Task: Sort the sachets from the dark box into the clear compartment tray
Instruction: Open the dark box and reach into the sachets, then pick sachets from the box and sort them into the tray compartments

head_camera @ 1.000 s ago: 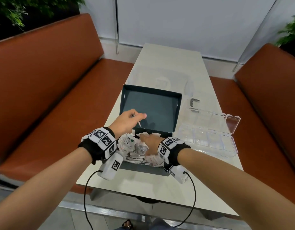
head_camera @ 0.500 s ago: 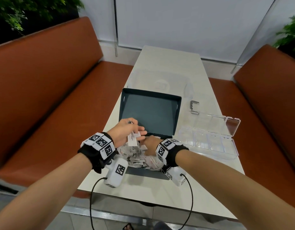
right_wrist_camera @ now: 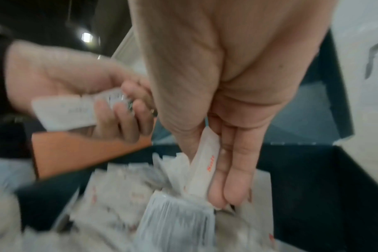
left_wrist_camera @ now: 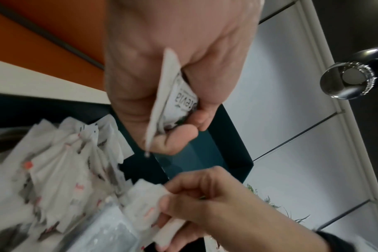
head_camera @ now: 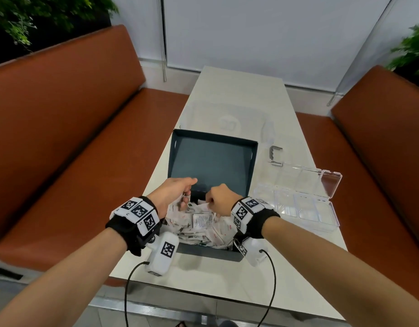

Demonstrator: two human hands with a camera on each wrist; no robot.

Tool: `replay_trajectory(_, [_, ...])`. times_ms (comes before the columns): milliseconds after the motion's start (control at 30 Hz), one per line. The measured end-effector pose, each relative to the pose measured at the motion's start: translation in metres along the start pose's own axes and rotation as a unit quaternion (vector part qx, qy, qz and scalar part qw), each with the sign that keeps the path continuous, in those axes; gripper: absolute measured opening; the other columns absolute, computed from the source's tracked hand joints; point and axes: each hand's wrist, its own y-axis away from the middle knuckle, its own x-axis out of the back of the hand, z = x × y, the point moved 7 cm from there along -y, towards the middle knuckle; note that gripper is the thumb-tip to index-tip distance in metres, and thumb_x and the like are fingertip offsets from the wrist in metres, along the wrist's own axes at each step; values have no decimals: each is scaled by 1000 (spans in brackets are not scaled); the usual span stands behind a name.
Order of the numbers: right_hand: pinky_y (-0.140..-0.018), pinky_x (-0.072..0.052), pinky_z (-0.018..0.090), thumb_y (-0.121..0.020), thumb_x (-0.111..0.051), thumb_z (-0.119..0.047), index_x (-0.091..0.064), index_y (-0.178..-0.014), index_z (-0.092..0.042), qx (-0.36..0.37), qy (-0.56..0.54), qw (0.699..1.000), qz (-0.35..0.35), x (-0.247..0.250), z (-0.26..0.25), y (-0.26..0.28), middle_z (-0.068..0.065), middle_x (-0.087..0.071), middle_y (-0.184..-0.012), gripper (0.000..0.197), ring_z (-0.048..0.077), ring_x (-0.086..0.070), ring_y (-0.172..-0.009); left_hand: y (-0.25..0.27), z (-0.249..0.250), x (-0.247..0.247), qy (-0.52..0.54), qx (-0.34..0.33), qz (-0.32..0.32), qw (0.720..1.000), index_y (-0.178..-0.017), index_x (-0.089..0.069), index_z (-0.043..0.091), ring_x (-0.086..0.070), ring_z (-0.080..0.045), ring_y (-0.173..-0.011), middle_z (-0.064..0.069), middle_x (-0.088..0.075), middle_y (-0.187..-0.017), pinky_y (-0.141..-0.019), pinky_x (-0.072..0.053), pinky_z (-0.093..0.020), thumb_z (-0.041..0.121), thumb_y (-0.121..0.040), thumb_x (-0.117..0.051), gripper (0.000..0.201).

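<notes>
Fingers of the left hand (left_wrist_camera: pixel 173 81) curl against the thumb and pinch a white sachet with dark print (left_wrist_camera: pixel 175 100), its paper edge sticking out below the palm. Fingers of the right hand (right_wrist_camera: pixel 222 95) lie straight and pressed together, with the thumb clamping a white sachet with red lettering (right_wrist_camera: pixel 205 163) against them, low over the heap. Both hands sit close together above the far edge of the pile of sachets (head_camera: pixel 199 223), which fills the near part of the dark box (head_camera: pixel 203 253) on the pale table (head_camera: pixel 241 90). Just beyond the hands the box's open lid (head_camera: pixel 211 159) lies flat, its inner face bare. To the right of the box, near but apart, stands the clear compartment tray (head_camera: pixel 298 199) with its own lid (head_camera: pixel 307 178) swung back.
</notes>
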Motion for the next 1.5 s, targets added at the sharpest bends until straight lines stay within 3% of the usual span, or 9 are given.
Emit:
replay_trajectory(167, [-60,-59,28,-93,-48,-5,-66,-90,-1,-18,-185,979,79,35,25,28,16,-71,-79,19,19,-71,-63,2,11,6,22,-25,-11,999,-72,-60,9,-39,-8,-44,-2,-54,-70,-40,-33,-18,35,-93,-62,33])
replay_trajectory(433, [-55,-55,27,-94,-58,-17,-70,-88,-7,-26,-487,849,204,94,52,87,11,-72,-77,17,23,-68,-57,25,55,-38,-18,-98,-89,991,-108,-70,23,-41,-4,-51,6,-73,-97,-48,-36,-15,60,-83,-59,46])
replay_trajectory(500, [-57,-56,28,-95,-57,-19,-70,-90,-4,-11,-523,826,209,103,54,93,13,-72,-78,20,22,-66,-58,34,71,-62,-24,-124,-133,983,-109,-68,21,-40,-5,-52,10,-69,-85,-47,-33,-16,52,-89,-58,39])
replay_trajectory(767, [-63,-59,33,-95,-55,-13,-64,-97,1,-16,-581,780,231,117,82,104,13,-71,-75,17,24,-68,-62,37,110,-122,38,-154,-128,979,-96,-61,5,-49,-10,-45,-2,-59,-59,-39,-36,-18,18,-95,-59,13])
replay_trajectory(867, [-71,-60,33,-91,-59,-2,-60,-107,-1,-22,-592,769,242,123,100,110,15,-72,-87,16,28,-71,-78,34,115,-132,46,-168,-99,980,-101,-62,7,-57,-10,-48,-4,-68,-65,-42,-42,-18,18,-96,-58,13])
replay_trajectory(1000, [-88,-55,40,-86,-66,-5,-62,-110,-11,-26,-515,809,282,135,121,122,10,-64,-112,25,25,-64,-103,29,119,-141,90,-164,-74,980,-116,-60,4,-68,-16,-61,-14,-74,-87,-45,-45,-19,19,-98,-56,24])
replay_trajectory(1100, [-88,-55,39,-82,-72,-7,-65,-104,-4,-29,-523,793,311,136,135,129,12,-67,-107,23,26,-65,-100,29,115,-150,121,-154,-79,978,-118,-58,6,-74,-26,-75,-16,-74,-93,-53,-55,-23,16,-98,-54,22])
replay_trajectory(1267, [-65,-56,27,-87,-68,-10,-70,-97,-6,1,-567,757,324,133,144,137,12,-68,-91,12,22,-67,-73,31,108,-167,127,-157,-99,974,-118,-56,3,-73,-32,-84,-17,-73,-100,-63,-58,-27,10,-100,-50,21])
replay_trajectory(1500, [-76,-56,25,-91,-58,-1,-68,-101,2,29,-637,702,317,119,156,143,19,-67,-87,15,24,-67,-80,29,99,-181,102,-160,-93,978,-119,-55,2,-73,-28,-79,-19,-72,-100,-59,-56,-24,5,-99,-49,22])
